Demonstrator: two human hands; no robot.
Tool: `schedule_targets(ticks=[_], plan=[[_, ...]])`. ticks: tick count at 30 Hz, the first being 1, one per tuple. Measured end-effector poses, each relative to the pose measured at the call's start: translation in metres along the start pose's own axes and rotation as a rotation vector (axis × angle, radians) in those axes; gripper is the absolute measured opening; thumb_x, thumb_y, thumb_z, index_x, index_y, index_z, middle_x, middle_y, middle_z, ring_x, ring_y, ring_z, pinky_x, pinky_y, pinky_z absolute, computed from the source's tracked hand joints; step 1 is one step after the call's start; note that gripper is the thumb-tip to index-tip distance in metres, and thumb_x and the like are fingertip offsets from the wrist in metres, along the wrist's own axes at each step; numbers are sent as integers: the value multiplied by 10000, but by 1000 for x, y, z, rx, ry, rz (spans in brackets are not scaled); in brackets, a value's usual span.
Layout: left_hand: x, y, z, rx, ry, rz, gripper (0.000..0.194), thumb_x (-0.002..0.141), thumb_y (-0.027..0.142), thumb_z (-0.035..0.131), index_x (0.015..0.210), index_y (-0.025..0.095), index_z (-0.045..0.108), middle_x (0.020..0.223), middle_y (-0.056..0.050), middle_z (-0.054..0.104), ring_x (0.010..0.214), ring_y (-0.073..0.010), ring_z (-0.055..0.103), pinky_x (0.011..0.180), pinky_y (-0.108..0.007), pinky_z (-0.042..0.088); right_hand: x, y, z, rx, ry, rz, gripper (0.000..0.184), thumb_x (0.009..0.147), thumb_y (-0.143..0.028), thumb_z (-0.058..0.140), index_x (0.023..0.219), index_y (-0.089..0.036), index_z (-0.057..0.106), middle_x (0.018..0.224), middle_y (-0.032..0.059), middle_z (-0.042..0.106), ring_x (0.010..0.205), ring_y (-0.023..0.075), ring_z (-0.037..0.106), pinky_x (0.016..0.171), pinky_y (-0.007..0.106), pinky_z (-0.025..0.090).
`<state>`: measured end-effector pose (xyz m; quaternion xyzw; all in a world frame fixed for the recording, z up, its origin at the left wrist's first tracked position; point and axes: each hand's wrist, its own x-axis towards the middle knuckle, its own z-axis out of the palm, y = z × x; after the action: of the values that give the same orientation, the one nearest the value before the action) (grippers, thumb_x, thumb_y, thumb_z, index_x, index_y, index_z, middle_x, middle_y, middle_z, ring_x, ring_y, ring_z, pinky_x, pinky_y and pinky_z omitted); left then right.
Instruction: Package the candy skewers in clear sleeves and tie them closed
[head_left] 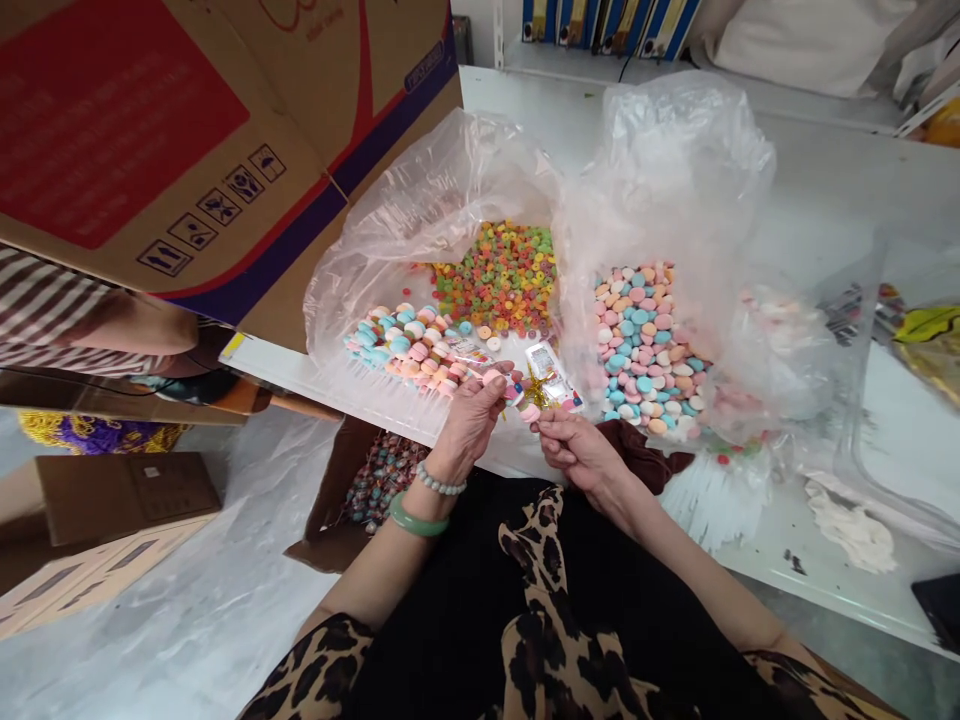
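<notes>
A: Hands, quick?
B: Left hand (474, 415): thumb and fingers pinched on a short row of pastel candies (529, 411), center of the frame. Right hand (571, 445): fingertips closed on the row's other end, by a pink piece. Whether a stick runs through it, can't tell.

A: Why a hand at each end?
B: Probably to steady it; fingertip grip likely spares soft candy.

A: Around them?
B: Printed packet (553, 376) and gold ties (537, 391) just beyond the fingertips, in easy reach, I'd guess on purpose. Pile of stacked candies (409, 345) left of center.

A: Supplies?
B: Ring candies (502, 280) above center, on the left plastic bag (450, 165). Loose pastel candies (649, 350) right of center, in the right plastic bag (690, 140). Both bags gape, presumably for quick picking. White sticks (724, 500) lower right, bunched on the table (825, 600).

A: Rest?
B: Big carton (292, 110) upper left; open brown box (326, 500) below the table's edge, likely put low to save table room. Striped sleeve (45, 310) at the left edge: another person, that hand not visible.
</notes>
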<state>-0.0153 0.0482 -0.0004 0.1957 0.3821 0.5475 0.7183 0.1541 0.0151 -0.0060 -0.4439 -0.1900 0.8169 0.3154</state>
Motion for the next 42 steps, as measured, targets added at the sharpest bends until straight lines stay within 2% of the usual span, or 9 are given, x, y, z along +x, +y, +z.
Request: schedule_targets(ticks=[3,6,14,19,24,27,34,36,42], plan=[[-4,-7,1,-11,-13,-41,406,648,378,860,946,154,699,851,-50,734,816,-206,716,743,-294,538,2,-1,1,175,-192,238,141,729,-219,699,767,-142,586,464,-114,376,357,0,109,360,143,122],[-7,-11,0,-7,-4,-60,390,668,377,847,948,154,690,869,-50,726,820,-197,710,741,-289,530,8,4,2,239,-195,273,147,766,-215,670,735,-155,539,466,-124,332,360,5,92,363,142,135],[0,-5,-11,87,162,23,354,666,454,824,774,153,674,786,-33,705,702,-144,649,708,-284,524,15,13,-4,-497,288,-450,141,749,-311,652,692,-183,634,530,-49,463,504,91,400,489,214,288],[0,0,-16,152,204,21,366,652,468,826,765,151,682,761,-29,698,710,-144,636,735,-301,527,8,10,-13,-940,397,-702,177,840,-309,554,771,-221,691,650,-6,596,641,152,542,611,262,385],[-5,-8,-8,199,136,-35,392,664,497,808,770,137,696,765,-44,697,728,-147,634,763,-299,511,8,15,-9,-1079,380,-840,206,877,-300,518,852,-223,707,802,49,694,742,188,610,696,296,433],[-7,-15,-2,128,90,-50,374,687,497,793,768,150,682,762,-27,685,715,-133,619,747,-287,506,12,16,-1,-829,304,-712,133,831,-305,577,804,-221,677,700,22,639,661,157,572,629,268,430],[-10,-22,3,146,27,-52,413,695,542,774,741,146,665,708,-21,654,688,-131,602,702,-265,492,17,8,8,118,-121,125,196,707,-280,703,752,-175,543,491,-112,394,366,11,123,377,167,121],[-9,-20,3,155,12,-81,425,697,557,766,773,148,678,736,-34,673,723,-148,624,731,-282,500,17,6,7,156,-129,158,206,697,-274,713,743,-166,543,478,-117,391,358,2,119,370,158,123],[2,-5,-7,153,115,-98,372,640,428,842,843,150,701,812,-39,714,750,-142,650,747,-274,511,18,7,-1,-126,179,-140,207,618,-275,748,706,-153,605,466,-66,485,377,25,295,373,157,111]])
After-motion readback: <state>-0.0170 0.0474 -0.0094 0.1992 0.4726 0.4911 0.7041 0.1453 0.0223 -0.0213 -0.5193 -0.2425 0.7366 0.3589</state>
